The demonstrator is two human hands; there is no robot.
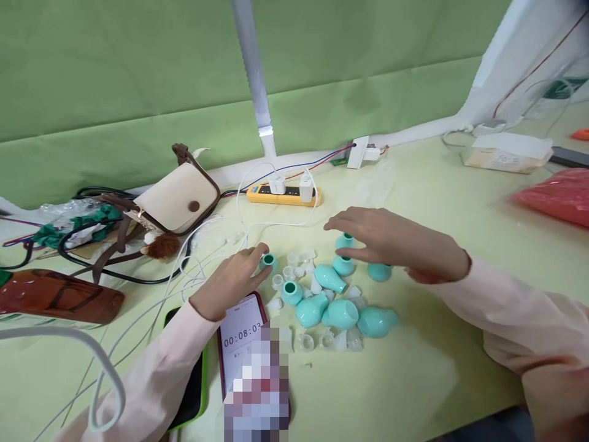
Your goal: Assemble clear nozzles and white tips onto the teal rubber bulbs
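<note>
Has the left hand (232, 279) curved about a small teal vase (269, 263); cannot tell whether gripping it. Holds the right hand (380, 234) wide over upright teal vases (343, 266), near tipped vases (340, 314) among translucent plastic pieces (305, 342) on the worktop (414, 380).

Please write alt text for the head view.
A person's left hand is at a teal vase-shaped piece, the right hand at more teal pieces among whitish parts on a pale table. A phone showing a timer lies near the left wrist; a cream handbag sits beyond.
</note>
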